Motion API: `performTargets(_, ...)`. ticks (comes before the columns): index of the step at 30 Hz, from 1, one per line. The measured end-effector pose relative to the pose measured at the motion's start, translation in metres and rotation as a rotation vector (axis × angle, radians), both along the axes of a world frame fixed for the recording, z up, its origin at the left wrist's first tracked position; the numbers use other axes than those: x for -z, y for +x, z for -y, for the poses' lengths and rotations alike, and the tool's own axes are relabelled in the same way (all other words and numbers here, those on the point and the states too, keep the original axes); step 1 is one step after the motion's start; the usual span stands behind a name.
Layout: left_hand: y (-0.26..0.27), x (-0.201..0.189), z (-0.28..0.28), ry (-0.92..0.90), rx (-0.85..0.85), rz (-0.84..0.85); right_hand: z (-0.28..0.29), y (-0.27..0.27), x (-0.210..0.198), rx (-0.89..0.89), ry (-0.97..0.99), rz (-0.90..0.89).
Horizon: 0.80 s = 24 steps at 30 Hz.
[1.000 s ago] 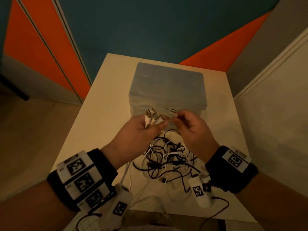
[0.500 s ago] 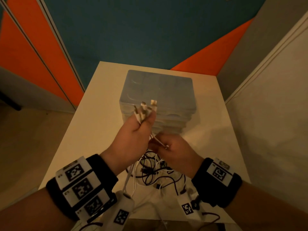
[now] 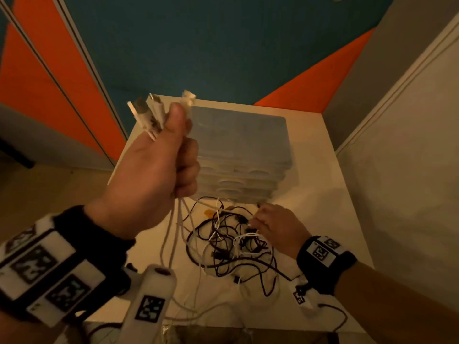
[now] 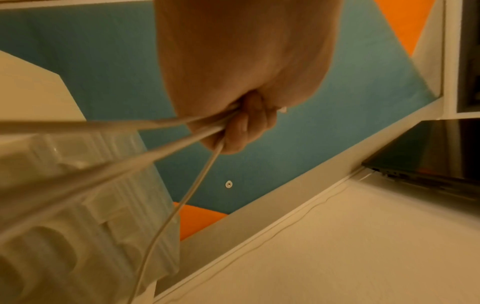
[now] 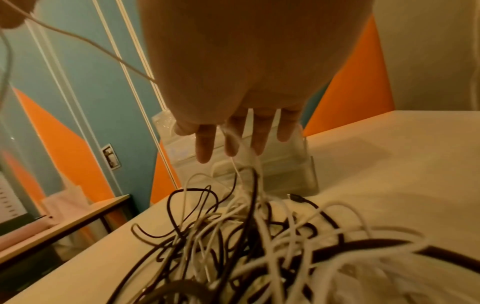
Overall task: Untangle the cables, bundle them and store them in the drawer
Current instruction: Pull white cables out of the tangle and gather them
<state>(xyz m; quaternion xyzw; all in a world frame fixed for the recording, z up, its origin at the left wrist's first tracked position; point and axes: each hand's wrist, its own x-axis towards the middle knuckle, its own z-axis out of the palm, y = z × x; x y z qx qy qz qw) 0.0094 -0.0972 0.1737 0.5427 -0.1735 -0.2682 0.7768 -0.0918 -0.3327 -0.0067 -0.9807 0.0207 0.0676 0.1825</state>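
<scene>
**White ends lifted, knot still on the table**

Nearest the camera, at about 9 o'clock in the head view, the left hand is raised and clenched around a bunch of white cables, their plugs sticking out above the thumb. The left wrist view shows the strands pinched under curled fingers. From that fist the strands run down towards 5 o'clock into the tangle of dark and white cables lying on the white table.

Further out, at about 3 o'clock, the right hand sits low at the tangle's right edge. The right wrist view shows its fingers extended with a thin white strand running among them; whether it is pinched cannot be told.

The long axis of the held strands is near vertical, fist above, knot below. The right hand is the nearer one to the knot, so it seems best placed to free loops while the left pulls up.

Beyond, at 12 o'clock, stands the translucent drawer unit, its drawers seemingly closed.
</scene>
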Motion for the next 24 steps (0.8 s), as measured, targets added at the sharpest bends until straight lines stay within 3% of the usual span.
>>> performTargets(5,0.005,-0.001,-0.005,0.176,0.013,0.106,0.012,0.001,0.006,0.119,-0.09,-0.057)
performTargets(7,0.0,0.006,-0.003,0.346,0.053,0.141,0.011,0.004,0.002,0.175,-0.017,0.028)
performTargets(11,-0.01,0.032,0.01,0.778,0.17,0.392,-0.002,0.015,-0.024,0.146,0.15,0.23)
performTargets(18,-0.017,0.069,0.034,0.839,0.279,0.47,-0.034,0.021,-0.067,0.171,0.479,0.281)
performTargets(24,-0.01,0.065,0.024,0.862,0.261,0.436,-0.025,0.01,-0.065,0.058,0.469,0.136)
